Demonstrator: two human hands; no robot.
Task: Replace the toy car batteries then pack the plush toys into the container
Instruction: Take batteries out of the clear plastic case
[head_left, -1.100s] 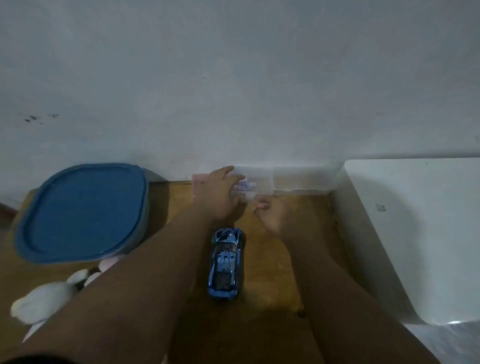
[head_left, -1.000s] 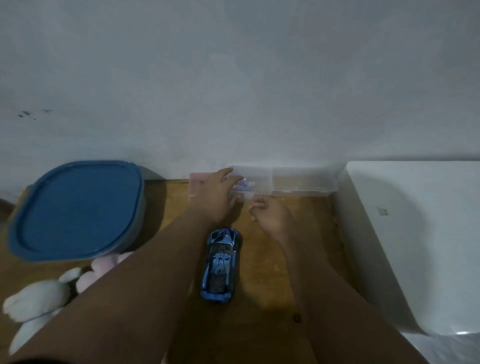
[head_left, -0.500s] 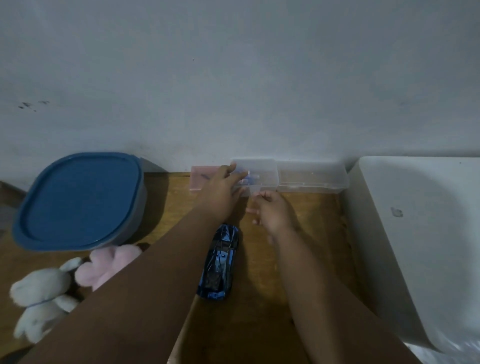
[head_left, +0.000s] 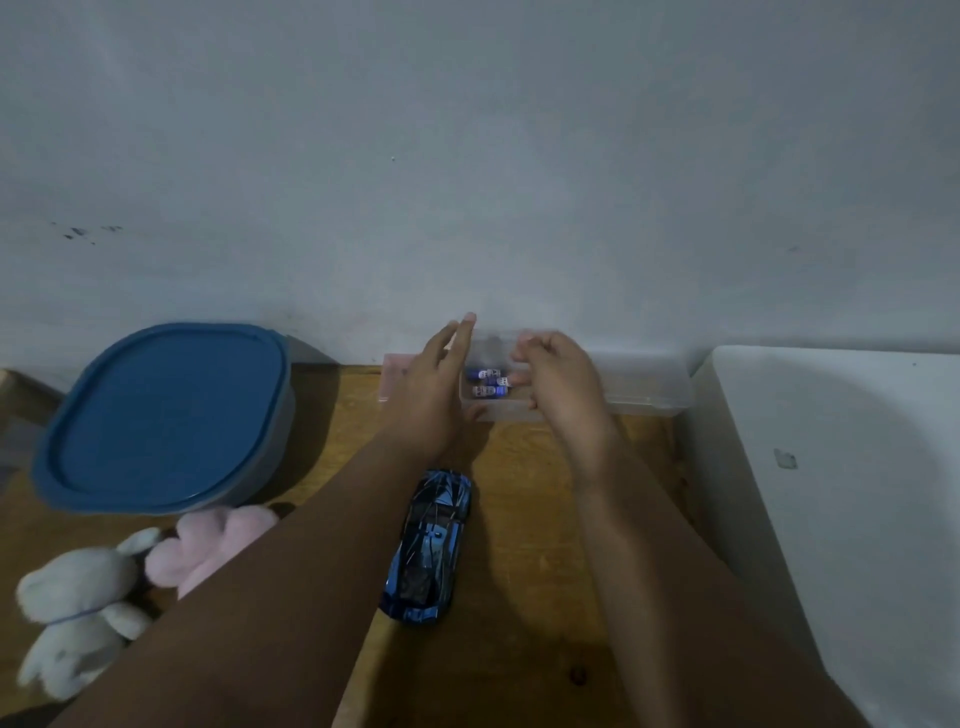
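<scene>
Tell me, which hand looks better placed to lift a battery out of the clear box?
Probably the right. The right hand is over the clear box, curled fingertips beside the batteries; the left hand, fingers straight, sits at the box's left end, likely steadying it.

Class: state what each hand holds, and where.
Left hand holds nothing, fingers straight. Right hand curls over the clear battery box; its grip cannot be told.

Bare left hand and right hand, bare forearms unsleeved to the lower edge; pale nail on a left fingertip.
</scene>
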